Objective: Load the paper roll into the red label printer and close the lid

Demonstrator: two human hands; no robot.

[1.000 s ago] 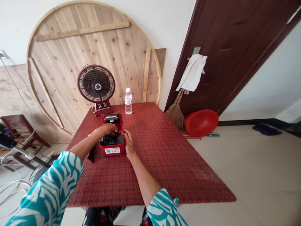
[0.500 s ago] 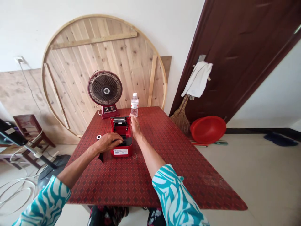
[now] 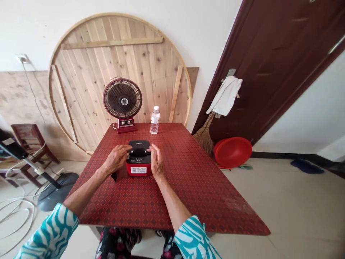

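The small red printer (image 3: 138,159) sits near the middle of the red-patterned table (image 3: 188,187), its black lid lying flat on top. The left hand (image 3: 116,159) rests against the left side, fingers loosely curled; the right hand (image 3: 155,162) flanks the right side, fingers open, gripping nothing. The step in hand appears to be seating the lid; the next move calls for even downward pressure. A white label marks the front face.

The person wears a loose top with short sleeves that end near the elbows, printed in turquoise and white in bold, wavy, leaf-like strokes. The left sleeve (image 3: 51,232) shows at the lower left, the right sleeve (image 3: 195,239) at the lower middle. Both forearms are bare down to the left hand (image 3: 115,160) and right hand (image 3: 156,163), with no rings, watch or bracelets visible. Below, dark trousers (image 3: 118,244) carry a floral print with red and white spots.
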